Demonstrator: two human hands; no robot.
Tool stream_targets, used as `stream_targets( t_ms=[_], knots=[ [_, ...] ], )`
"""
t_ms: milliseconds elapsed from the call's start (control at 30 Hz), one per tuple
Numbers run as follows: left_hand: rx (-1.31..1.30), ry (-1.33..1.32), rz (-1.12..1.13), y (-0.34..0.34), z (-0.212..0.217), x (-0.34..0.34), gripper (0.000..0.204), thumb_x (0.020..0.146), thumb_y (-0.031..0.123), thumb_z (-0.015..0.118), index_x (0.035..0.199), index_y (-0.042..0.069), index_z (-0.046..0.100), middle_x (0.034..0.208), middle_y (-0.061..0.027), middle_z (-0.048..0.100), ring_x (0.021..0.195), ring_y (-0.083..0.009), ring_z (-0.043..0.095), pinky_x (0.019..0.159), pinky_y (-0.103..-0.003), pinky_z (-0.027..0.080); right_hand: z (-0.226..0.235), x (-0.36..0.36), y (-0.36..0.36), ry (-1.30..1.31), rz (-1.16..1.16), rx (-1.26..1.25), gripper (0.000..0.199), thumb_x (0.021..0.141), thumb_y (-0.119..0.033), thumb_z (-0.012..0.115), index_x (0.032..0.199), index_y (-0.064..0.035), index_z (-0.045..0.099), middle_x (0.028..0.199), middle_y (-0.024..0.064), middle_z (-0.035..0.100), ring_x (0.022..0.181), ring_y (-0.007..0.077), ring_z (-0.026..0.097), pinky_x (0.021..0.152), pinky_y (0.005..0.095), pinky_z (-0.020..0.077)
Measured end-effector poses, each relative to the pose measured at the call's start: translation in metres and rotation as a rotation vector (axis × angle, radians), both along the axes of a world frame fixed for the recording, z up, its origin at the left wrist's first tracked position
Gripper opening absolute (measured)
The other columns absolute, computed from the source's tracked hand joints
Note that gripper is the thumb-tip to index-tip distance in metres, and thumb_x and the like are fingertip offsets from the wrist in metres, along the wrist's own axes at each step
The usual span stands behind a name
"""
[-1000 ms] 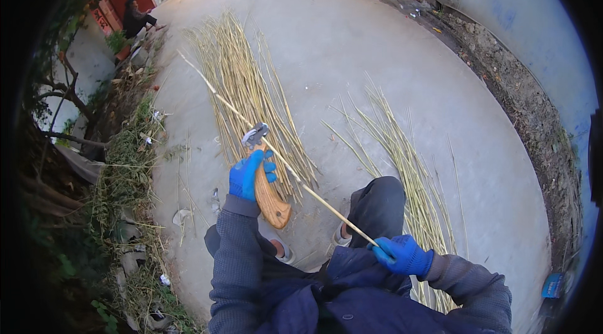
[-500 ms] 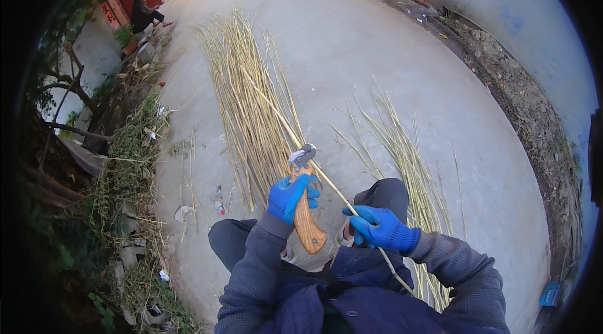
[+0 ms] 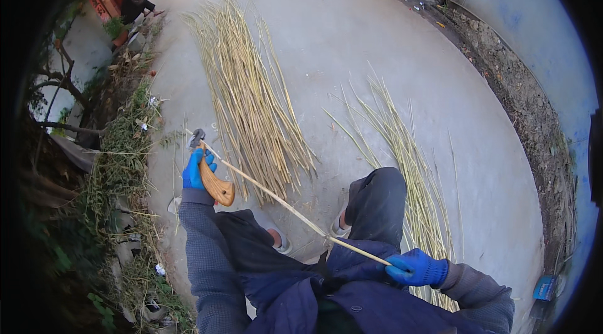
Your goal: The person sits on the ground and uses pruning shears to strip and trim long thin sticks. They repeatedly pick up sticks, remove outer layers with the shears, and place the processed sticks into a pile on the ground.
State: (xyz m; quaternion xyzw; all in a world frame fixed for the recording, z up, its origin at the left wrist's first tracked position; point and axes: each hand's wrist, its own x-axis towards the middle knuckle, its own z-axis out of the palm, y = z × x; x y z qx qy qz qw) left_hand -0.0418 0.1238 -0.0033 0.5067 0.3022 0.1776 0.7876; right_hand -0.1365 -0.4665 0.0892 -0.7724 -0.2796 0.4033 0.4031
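Both my hands wear blue gloves. My left hand is closed round a tool with a curved wooden handle and a small grey metal head. A long pale stalk slants across my lap, its far end at the tool's metal head. Whether the head grips the stalk or only touches it, I cannot tell. My right hand grasps the stalk at its near end, by my right thigh. A large bundle of dry stalks lies on the ground in front of me. Beside my right knee lies a thinner, greener bundle.
Weeds and dry plants line the left edge of the concrete path. A person sits at the far left near a potted plant. A pale wall runs along the right. A blue object lies at lower right.
My left hand with the tool has moved left, and my right hand has moved right and nearer to me. The tool's head now sits at the stalk's far end instead of partway along it.
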Motion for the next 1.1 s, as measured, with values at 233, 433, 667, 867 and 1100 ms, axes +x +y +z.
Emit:
stream_targets(
  t_ms=[233, 433, 667, 867, 1100],
  knots=[
    [0.062, -0.009, 0.091, 0.085, 0.029, -0.002, 0.058, 0.089, 0.040, 0.064, 0.138, 0.014, 0.048, 0.132, -0.0041, 0.056, 0.087, -0.0086, 0.057, 0.070, -0.024, 0.049, 0.031, -0.005, -0.055, -0.644, 0.014, -0.070, 0.023, 0.085, -0.018, 0.069, 0.106, -0.0083, 0.067, 0.053, 0.0104, 0.053, 0.045, 0.0270, 0.056, 0.045, 0.0375, 0.0457],
    [0.138, 0.030, -0.122, 0.025, 0.034, -0.001, 0.052, 0.090, 0.039, 0.064, 0.131, 0.010, 0.055, 0.108, -0.0018, 0.064, 0.070, -0.0083, 0.056, 0.058, -0.023, 0.048, -0.001, 0.032, -0.078, -0.834, -0.320, -0.292, 0.023, 0.086, -0.016, 0.065, 0.108, -0.0069, 0.067, 0.057, 0.0139, 0.054, 0.049, 0.0314, 0.057, 0.047, 0.0423, 0.0445],
    [0.152, 0.183, -0.568, -0.102, -0.002, 0.008, 0.048, 0.093, 0.036, 0.064, 0.125, 0.002, 0.058, 0.074, -0.0040, 0.064, 0.055, -0.0130, 0.058, 0.051, -0.025, 0.050, -0.107, 0.056, -0.138, -1.094, -0.505, -0.454, 0.020, 0.089, -0.023, 0.058, 0.103, -0.0093, 0.063, 0.070, 0.0115, 0.063, 0.065, 0.0319, 0.063, 0.058, 0.0431, 0.0476],
    [0.236, 0.285, -0.741, -0.152, -0.019, 0.021, 0.044, 0.094, 0.033, 0.062, 0.123, 0.000, 0.058, 0.072, -0.0058, 0.062, 0.054, -0.0137, 0.055, 0.049, -0.025, 0.048, -0.185, 0.003, -0.184, -0.929, -0.552, -0.721, 0.013, 0.086, -0.021, 0.054, 0.078, -0.0124, 0.058, 0.065, 0.0086, 0.061, 0.061, 0.0302, 0.062, 0.054, 0.0447, 0.0444],
    [0.404, 0.383, -0.732, -0.165, -0.041, 0.038, 0.049, 0.094, 0.038, 0.062, 0.125, 0.000, 0.058, 0.072, -0.0041, 0.058, 0.058, -0.0144, 0.054, 0.051, -0.029, 0.046, -0.227, -0.120, -0.246, -0.651, -0.621, -1.003, 0.011, 0.083, -0.020, 0.055, 0.073, -0.0167, 0.060, 0.065, 0.0065, 0.063, 0.061, 0.0277, 0.064, 0.055, 0.0451, 0.0424]
  ],
)
